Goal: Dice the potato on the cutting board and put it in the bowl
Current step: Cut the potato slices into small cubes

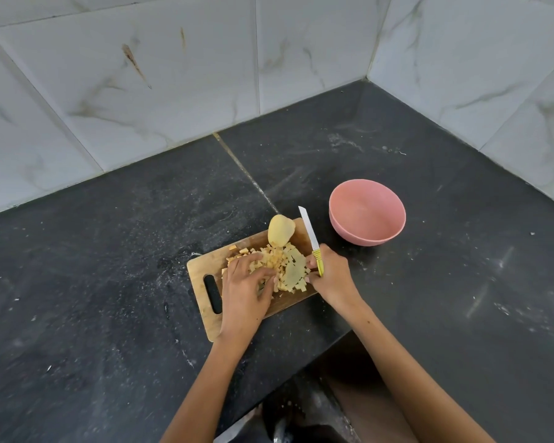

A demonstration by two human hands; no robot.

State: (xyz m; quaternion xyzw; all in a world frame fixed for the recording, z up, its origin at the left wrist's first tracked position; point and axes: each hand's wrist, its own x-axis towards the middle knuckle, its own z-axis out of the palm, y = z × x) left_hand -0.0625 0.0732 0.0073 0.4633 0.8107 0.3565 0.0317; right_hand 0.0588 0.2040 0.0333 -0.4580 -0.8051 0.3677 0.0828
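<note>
A wooden board (pixel 205 266) lies at the centre of the frame on a dark counter (pixel 109 314), its handle slot toward the lower left. A heap of dice (pixel 285 270) covers the middle of the board, and an uncut potato piece (pixel 280 231) (peeled, pale yellow) sits at the board's upper edge, touching the heap. The left hand (pixel 245 294) rests on the heap's left side, fingers curled over the dice. The right hand (pixel 328 276) grips a yellow-handled knife (pixel 311 238) at the heap's right side, blade pointing up-frame. A pink bowl (pixel 367 212) stands just right of the board, nothing visible inside it.
</note>
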